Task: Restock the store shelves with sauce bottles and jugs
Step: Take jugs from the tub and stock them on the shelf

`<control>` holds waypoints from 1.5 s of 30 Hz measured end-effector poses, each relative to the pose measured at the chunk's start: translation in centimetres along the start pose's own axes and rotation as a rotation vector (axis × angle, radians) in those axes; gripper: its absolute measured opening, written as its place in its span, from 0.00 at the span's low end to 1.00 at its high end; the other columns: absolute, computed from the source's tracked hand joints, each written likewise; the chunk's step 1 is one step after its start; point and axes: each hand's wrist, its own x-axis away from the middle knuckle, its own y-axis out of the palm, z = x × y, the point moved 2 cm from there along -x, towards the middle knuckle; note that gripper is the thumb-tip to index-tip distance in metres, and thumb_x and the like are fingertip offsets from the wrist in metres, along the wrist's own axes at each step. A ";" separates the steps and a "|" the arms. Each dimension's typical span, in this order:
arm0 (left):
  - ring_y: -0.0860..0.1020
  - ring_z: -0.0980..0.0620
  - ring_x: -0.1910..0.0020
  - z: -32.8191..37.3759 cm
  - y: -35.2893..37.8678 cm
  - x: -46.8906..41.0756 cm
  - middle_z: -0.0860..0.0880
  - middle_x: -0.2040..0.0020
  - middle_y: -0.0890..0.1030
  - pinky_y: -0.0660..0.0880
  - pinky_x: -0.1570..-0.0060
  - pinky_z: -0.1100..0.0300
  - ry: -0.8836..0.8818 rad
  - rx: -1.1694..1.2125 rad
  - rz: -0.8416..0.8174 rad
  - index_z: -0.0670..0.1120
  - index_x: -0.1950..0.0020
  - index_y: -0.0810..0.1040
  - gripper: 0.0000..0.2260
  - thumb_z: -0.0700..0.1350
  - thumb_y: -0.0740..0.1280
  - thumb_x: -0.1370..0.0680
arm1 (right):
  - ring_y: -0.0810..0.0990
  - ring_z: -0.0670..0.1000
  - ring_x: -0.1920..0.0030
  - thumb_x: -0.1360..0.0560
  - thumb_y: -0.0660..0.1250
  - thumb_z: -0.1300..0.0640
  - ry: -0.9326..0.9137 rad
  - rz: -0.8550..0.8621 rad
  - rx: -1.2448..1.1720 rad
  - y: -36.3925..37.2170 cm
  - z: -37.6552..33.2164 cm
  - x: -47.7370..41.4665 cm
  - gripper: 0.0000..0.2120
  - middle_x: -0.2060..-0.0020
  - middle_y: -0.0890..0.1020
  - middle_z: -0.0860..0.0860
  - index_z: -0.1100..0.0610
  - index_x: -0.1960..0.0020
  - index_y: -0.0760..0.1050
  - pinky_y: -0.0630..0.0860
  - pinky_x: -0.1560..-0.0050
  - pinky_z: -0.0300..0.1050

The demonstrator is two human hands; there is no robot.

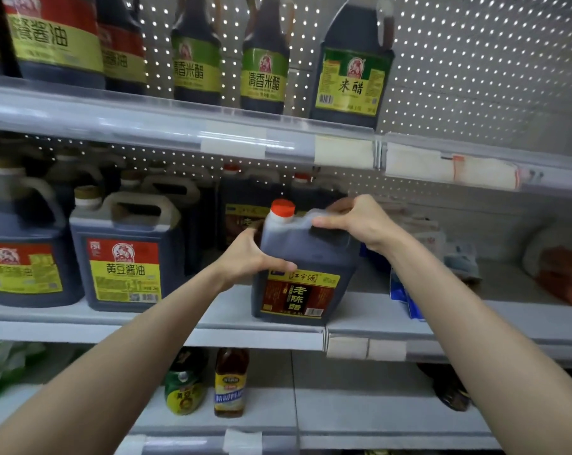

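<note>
Setting: a store aisle is showing white shelving backed by a perforated panel (pixel 475 77), with the middle shelf (pixel 370 300) running across the frame.
Action: a person is gripping a dark jug (pixel 307 257) with a red-orange cap, holding it at the front edge of the middle shelf with its label facing out.
Left hand: the left hand (pixel 245 257) is bracing the jug's side, its fingers (pixel 278 267) curling around the corner above the label.
Right hand: the right hand (pixel 356 218) is clamping down over the handle at the top, fingers (pixel 327 221) wrapping around it.
Jug's position: its base is sitting at or just above the shelf lip, slightly tilted; whether it is fully resting cannot be told.
Stock in place: soy sauce jugs (pixel 123 257) are lining the shelf's left side, matching dark jugs (pixel 245 205) are standing behind the one in hand, and vinegar bottles (pixel 265 70) are filling the left of the upper shelf.
Progress: the job is looking partway through, with this jug not yet released and bare shelf showing to the right on both levels.
</note>
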 end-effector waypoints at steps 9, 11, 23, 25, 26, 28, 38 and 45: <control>0.81 0.51 0.48 -1.3 -2.0 -2.8 0.49 0.48 0.83 0.77 0.44 0.54 0.020 0.057 0.103 0.51 0.46 0.76 0.26 0.40 0.81 0.39 | 0.77 0.48 0.53 0.30 0.75 0.52 -0.052 -0.092 0.056 2.3 0.7 -5.1 0.18 0.54 0.79 0.49 0.59 0.43 0.80 0.71 0.56 0.38; 0.81 0.49 0.46 -1.8 -3.2 -3.0 0.48 0.46 0.83 0.77 0.43 0.52 0.024 0.072 0.106 0.47 0.38 0.75 0.32 0.41 0.81 0.40 | 0.76 0.46 0.56 0.29 0.74 0.50 -0.064 -0.106 0.050 3.3 0.3 -6.0 0.15 0.56 0.79 0.47 0.57 0.46 0.80 0.70 0.62 0.34; 0.80 0.50 0.43 -5.2 -4.7 -3.1 0.49 0.41 0.80 0.78 0.43 0.51 0.034 0.205 0.164 0.53 0.27 0.65 0.35 0.48 0.76 0.31 | 0.78 0.53 0.43 0.29 0.74 0.47 -0.037 0.069 -0.082 7.7 1.1 -8.3 0.20 0.43 0.81 0.52 0.55 0.42 0.79 0.74 0.46 0.44; 0.79 0.51 0.44 -5.5 -4.4 -2.8 0.50 0.41 0.79 0.77 0.43 0.52 0.034 0.187 0.163 0.55 0.28 0.64 0.31 0.50 0.73 0.28 | 0.75 0.53 0.39 0.28 0.73 0.50 -0.037 0.103 -0.101 7.8 1.6 -7.8 0.22 0.39 0.78 0.52 0.54 0.37 0.75 0.73 0.45 0.44; 0.79 0.52 0.44 -5.5 -4.2 -2.6 0.51 0.43 0.80 0.77 0.43 0.52 0.027 0.185 0.156 0.57 0.30 0.65 0.27 0.50 0.72 0.26 | 0.74 0.53 0.37 0.28 0.74 0.51 -0.024 0.114 -0.118 8.0 2.0 -7.2 0.25 0.36 0.76 0.52 0.53 0.33 0.72 0.73 0.43 0.45; 0.79 0.52 0.45 -5.8 -3.7 -2.1 0.52 0.46 0.81 0.77 0.44 0.53 0.002 0.195 0.127 0.58 0.40 0.70 0.15 0.50 0.69 0.24 | 0.71 0.55 0.34 0.29 0.74 0.51 0.043 0.131 -0.189 8.7 3.4 -5.7 0.35 0.30 0.70 0.52 0.48 0.26 0.63 0.74 0.38 0.53; 0.78 0.52 0.42 -9.8 -2.5 -1.2 0.47 0.39 0.79 0.75 0.39 0.48 0.025 0.214 0.145 0.53 0.38 0.67 0.18 0.45 0.69 0.24 | 0.77 0.51 0.41 0.24 0.69 0.53 0.281 0.031 -0.456 13.6 9.5 -0.3 0.28 0.38 0.76 0.48 0.50 0.27 0.62 0.78 0.44 0.55; 0.77 0.59 0.46 -10.1 -2.6 -2.4 0.53 0.41 0.77 0.76 0.52 0.68 0.090 0.203 0.220 0.52 0.24 0.57 0.29 0.43 0.66 0.22 | 0.78 0.54 0.40 0.25 0.69 0.53 0.249 0.093 -0.440 14.5 10.3 -2.2 0.27 0.37 0.78 0.50 0.49 0.28 0.63 0.77 0.41 0.59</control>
